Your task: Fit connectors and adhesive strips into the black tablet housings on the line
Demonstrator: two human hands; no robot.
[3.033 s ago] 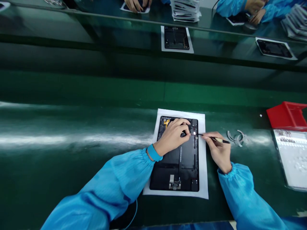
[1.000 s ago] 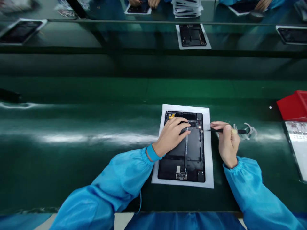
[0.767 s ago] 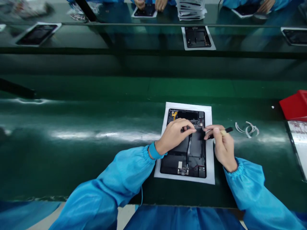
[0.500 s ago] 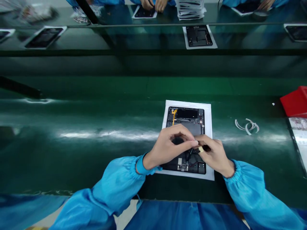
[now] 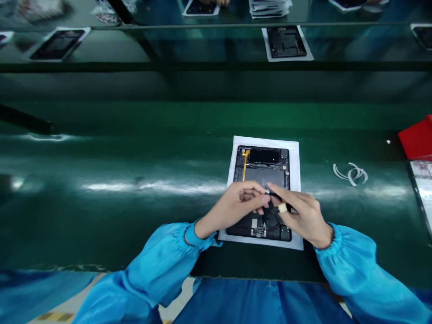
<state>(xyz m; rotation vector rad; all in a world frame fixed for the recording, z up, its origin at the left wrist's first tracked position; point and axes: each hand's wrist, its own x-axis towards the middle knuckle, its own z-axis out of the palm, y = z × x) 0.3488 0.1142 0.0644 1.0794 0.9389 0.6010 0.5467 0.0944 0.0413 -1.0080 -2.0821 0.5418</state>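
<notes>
A tablet with its back off, black inside [image 5: 265, 175], lies on a white sheet [image 5: 294, 171] in front of me. My left hand [image 5: 241, 202] is over its middle, thumb and forefinger pinched on the silvery end of a black ribbon cable [image 5: 265, 217]. This cable runs down toward a small circuit board [image 5: 258, 231] at the tablet's near end. My right hand [image 5: 302, 211] comes in from the other side, its fingers curled near the same cable; what they grip is partly hidden. A cream-coloured wrap or piece [image 5: 282, 207] shows at its thumb. An orange flat cable [image 5: 246, 164] lies at the upper left.
Curved white strips [image 5: 351, 173] lie to the right on the green bench. Farther right are a red bin [image 5: 416, 137] and a pale tray [image 5: 421, 180]. Across the bench stand another opened tablet [image 5: 286, 42], a stack of white sheets [image 5: 270, 8] and co-workers' hands [image 5: 222, 2].
My fingertips have shifted slightly left, and the silvery cable end now shows between them. My right forefinger has stretched out. The whole view has tilted slightly down.
</notes>
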